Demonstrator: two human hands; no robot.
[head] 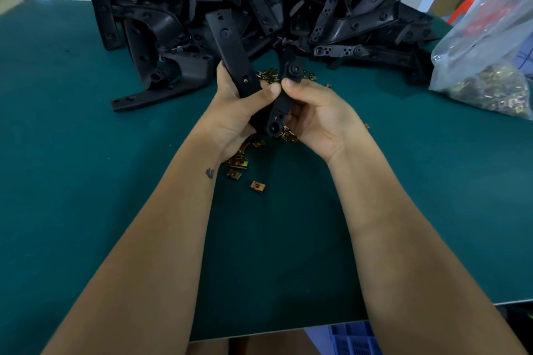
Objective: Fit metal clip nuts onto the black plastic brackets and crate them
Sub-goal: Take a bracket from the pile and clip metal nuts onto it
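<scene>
A black plastic bracket [236, 57] is gripped in the left hand [233, 115] just above the centre of the frame, the fingers curled round its lower end and the thumb laid across its face; its long flat arm rises toward the upper middle of the frame. A second arm of black plastic [284, 95], which seems to belong to the same bracket though the joint is hidden, is pinched by the right hand [320, 115], the thumb pressed on its face just below a round boss and the fingers curled behind it. Whether a clip nut is held within either hand cannot be told. Loose brass-coloured clip nuts [239, 163] are scattered on the green table [86, 181] beneath and just below the hands, with more seen behind them. A large heap of black brackets [288, 3] is piled across the top of the frame. A clear plastic bag of clip nuts [487, 66] lies at the right edge. A blue crate [350, 337] is partly seen below the table's near edge, at the bottom of the frame.
</scene>
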